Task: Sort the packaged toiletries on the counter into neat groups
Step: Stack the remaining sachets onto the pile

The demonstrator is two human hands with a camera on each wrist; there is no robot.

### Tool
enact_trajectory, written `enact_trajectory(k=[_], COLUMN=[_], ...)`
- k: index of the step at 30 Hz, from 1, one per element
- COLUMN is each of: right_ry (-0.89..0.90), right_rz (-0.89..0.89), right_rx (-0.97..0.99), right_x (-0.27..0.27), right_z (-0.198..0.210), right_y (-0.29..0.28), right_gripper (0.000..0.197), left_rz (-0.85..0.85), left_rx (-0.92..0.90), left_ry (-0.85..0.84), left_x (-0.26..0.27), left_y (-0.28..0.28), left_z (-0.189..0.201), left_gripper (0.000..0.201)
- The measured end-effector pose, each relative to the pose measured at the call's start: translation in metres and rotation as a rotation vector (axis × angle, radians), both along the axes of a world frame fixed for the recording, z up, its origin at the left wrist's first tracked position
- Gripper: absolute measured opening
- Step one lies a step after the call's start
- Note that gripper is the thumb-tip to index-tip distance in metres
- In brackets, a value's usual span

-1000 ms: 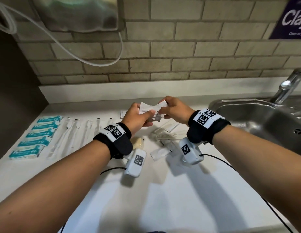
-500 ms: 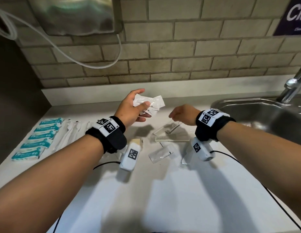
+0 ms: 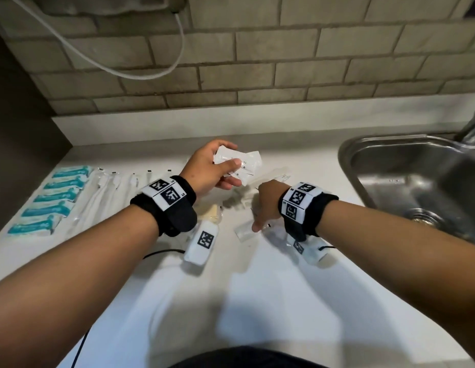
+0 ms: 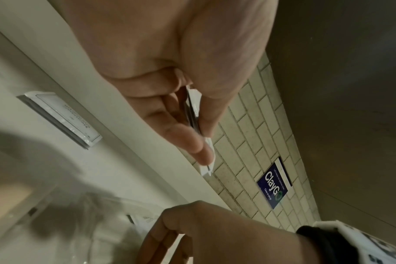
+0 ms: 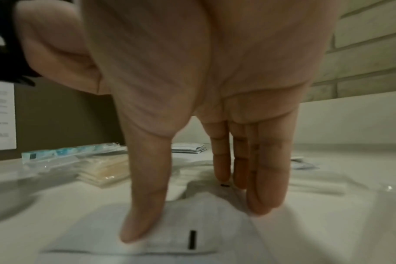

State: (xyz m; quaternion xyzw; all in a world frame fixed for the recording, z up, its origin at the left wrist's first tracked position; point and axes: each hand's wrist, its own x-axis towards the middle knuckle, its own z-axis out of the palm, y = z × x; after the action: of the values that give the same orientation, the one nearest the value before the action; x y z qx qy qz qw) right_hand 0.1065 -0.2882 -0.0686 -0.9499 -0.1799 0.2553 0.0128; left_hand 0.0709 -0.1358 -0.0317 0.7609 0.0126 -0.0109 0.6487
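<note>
My left hand (image 3: 220,166) is raised above the counter and pinches a small bundle of white sachets (image 3: 241,163) between thumb and fingers. The left wrist view shows the sachets' edges (image 4: 207,160) sticking out past the thumb. My right hand (image 3: 262,208) is lowered onto the counter with thumb and fingers straight. They touch a flat white packet (image 3: 244,231) with a small black mark. In the right wrist view the thumb (image 5: 142,214) presses on this packet (image 5: 192,223) and the other fingers sit at its far edge.
A row of teal packets (image 3: 50,200) and long clear packets (image 3: 106,197) lie sorted at the left. Tan packets (image 3: 209,212) and loose clear packets (image 3: 273,176) sit between the hands. A steel sink (image 3: 390,166) with its tap (image 3: 472,126) is at the right.
My right hand let go of the sachets and dropped down and nearer, onto the white packet on the counter. The left hand kept the sachets, shifting slightly.
</note>
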Motion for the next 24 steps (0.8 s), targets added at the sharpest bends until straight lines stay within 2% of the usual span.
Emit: enact_trajectory(k=[8, 11, 15, 18, 21, 24], right_ry=[0.041, -0.053, -0.095, -0.233, -0.366, -0.472], right_rz=[-0.117, -0.162, -0.165, -0.169, -0.122, -0.037], right_rx=[0.104, 0.123, 0.4, 0.698, 0.945, 1.024], right_x=[0.014, -0.013, -0.025, -0.03, -0.037, -0.045], right_z=[-0.034, -0.014, 0.014, 0.03, 0.037, 0.041], right_y=[-0.012, -0.009, -0.01, -0.014, -0.018, -0.019], right_gripper=[0.052, 0.052, 0.026, 0.018, 0.025, 0.033], left_rz=[-0.008, 0.005, 0.04, 0.024, 0.015, 0.058], left_rx=[-0.044, -0.061, -0.069, -0.091, -0.053, -0.027], left_ry=[0.034, 0.037, 0.067, 0.102, 0.126, 0.121], left_x=[-0.021, -0.032, -0.043, -0.051, -0.057, -0.064], left_y=[0.01, 0.014, 0.024, 0.034, 0.042, 0.047], left_z=[-0.007, -0.008, -0.005, 0.001, 0.003, -0.001], left_gripper=[0.023, 0.02, 0.021, 0.02, 0.02, 0.021])
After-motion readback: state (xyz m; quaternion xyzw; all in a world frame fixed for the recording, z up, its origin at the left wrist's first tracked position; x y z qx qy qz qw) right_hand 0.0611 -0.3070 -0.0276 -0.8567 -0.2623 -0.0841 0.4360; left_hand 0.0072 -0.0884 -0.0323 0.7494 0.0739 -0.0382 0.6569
